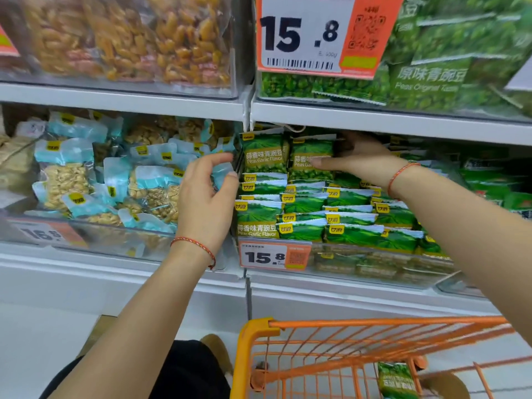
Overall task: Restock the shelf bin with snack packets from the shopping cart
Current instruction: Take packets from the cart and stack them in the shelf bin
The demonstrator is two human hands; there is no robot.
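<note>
Green garlic-pea snack packets [305,205] fill a clear shelf bin [374,263] on the middle shelf, lying in rows with two upright ones at the back. My right hand [359,159] reaches deep into the bin and holds the upright packet [309,151] at the back, thumb across its front. My left hand [207,197] hovers at the bin's left wall, fingers loosely spread, holding nothing. One green packet [398,380] lies in the orange shopping cart [288,355] below.
To the left, a neighbouring bin holds blue-topped nut packets [86,174]. An upper shelf [374,116] hangs close above my right hand. A price tag [275,256] reading 15.8 is on the bin front. More green packets [489,182] sit further right.
</note>
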